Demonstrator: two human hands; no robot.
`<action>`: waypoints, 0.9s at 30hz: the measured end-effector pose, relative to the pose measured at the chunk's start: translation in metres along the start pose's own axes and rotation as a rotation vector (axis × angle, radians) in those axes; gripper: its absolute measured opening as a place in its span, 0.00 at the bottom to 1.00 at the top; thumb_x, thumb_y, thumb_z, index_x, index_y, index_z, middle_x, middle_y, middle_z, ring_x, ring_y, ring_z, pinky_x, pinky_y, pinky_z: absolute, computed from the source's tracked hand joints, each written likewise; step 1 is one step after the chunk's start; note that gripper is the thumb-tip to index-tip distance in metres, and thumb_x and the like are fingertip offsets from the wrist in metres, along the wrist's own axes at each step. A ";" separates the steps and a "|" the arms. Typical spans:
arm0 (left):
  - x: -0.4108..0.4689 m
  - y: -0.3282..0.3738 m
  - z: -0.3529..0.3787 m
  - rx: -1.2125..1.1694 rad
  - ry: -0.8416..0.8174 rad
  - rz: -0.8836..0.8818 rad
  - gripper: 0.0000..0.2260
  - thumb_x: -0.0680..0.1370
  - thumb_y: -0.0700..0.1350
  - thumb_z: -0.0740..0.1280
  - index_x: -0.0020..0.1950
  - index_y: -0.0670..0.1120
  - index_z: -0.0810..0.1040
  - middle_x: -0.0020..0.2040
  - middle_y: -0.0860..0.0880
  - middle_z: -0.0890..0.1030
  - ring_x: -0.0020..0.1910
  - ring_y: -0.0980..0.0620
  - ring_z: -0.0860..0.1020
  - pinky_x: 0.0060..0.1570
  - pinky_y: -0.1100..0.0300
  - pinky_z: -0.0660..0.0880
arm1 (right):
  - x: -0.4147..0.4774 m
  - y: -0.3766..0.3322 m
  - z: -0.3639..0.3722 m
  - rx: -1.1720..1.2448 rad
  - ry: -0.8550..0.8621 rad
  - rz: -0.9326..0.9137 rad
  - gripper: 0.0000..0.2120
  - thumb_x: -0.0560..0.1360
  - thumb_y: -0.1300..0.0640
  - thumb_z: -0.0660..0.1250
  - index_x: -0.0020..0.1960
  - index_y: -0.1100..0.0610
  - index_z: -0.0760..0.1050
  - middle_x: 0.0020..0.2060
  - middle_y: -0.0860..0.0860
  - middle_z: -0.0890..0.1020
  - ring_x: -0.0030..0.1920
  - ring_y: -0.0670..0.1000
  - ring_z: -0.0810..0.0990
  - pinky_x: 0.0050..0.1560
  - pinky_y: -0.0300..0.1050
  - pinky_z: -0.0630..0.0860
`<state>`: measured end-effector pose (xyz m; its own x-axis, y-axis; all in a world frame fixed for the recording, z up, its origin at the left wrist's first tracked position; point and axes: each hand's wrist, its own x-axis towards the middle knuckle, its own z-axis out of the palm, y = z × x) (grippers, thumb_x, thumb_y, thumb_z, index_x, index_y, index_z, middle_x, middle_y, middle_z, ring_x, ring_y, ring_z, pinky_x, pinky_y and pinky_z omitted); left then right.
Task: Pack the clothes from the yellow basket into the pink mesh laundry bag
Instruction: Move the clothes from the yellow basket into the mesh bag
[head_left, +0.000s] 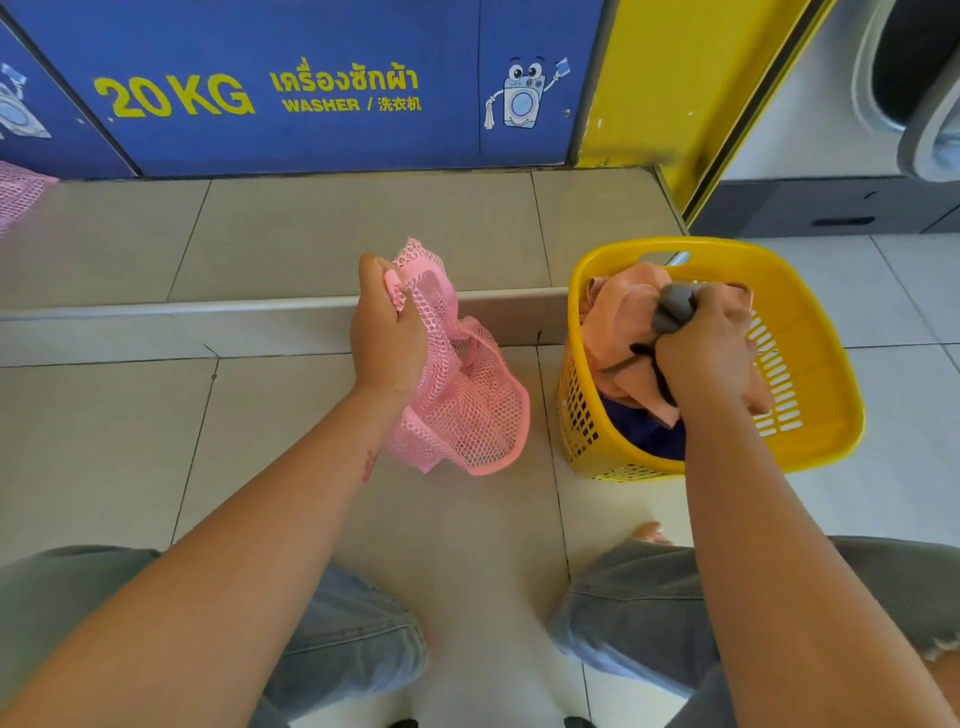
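My left hand (387, 332) grips the top edge of the pink mesh laundry bag (467, 410), which hangs limp above the floor tiles. To its right stands the yellow basket (810, 364) with an orange garment (618, 322) and something dark blue beneath it. My right hand (711, 353) is inside the basket, closed on a grey cloth (675, 306) with a black cord, and pressed against the orange garment.
A raised tiled step (291, 306) runs across behind the bag. Blue washer panels (291, 88) marked 20 KG stand at the back, a yellow post (675, 88) and a washer door (914, 78) at the right. Another pink mesh piece (21, 195) lies far left. My knees fill the bottom.
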<state>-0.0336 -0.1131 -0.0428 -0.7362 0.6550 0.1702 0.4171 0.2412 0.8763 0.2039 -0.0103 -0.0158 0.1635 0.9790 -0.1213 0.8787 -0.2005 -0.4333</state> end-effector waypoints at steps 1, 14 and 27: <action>0.001 0.001 -0.003 -0.001 -0.002 -0.003 0.08 0.79 0.35 0.54 0.47 0.48 0.60 0.34 0.55 0.64 0.28 0.57 0.65 0.27 0.64 0.60 | 0.002 -0.007 -0.003 0.034 0.024 -0.039 0.19 0.78 0.58 0.60 0.68 0.54 0.66 0.66 0.62 0.68 0.65 0.66 0.69 0.59 0.57 0.71; 0.024 0.007 -0.039 -0.244 0.064 -0.007 0.15 0.78 0.34 0.56 0.40 0.53 0.59 0.35 0.56 0.64 0.29 0.63 0.65 0.30 0.68 0.63 | -0.079 -0.127 0.081 0.921 -0.263 -0.372 0.15 0.71 0.60 0.71 0.48 0.46 0.69 0.46 0.52 0.79 0.46 0.46 0.81 0.45 0.48 0.81; 0.041 -0.003 -0.057 -0.121 0.299 -0.004 0.06 0.77 0.36 0.56 0.47 0.47 0.62 0.33 0.57 0.67 0.29 0.65 0.69 0.29 0.69 0.65 | -0.062 -0.037 0.193 -0.526 -0.566 -0.591 0.37 0.74 0.39 0.66 0.77 0.43 0.53 0.79 0.53 0.49 0.78 0.64 0.44 0.75 0.66 0.42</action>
<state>-0.0958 -0.1280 -0.0130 -0.8692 0.4102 0.2760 0.3608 0.1445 0.9214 0.0750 -0.0707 -0.1649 -0.4875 0.7273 -0.4831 0.8605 0.4940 -0.1246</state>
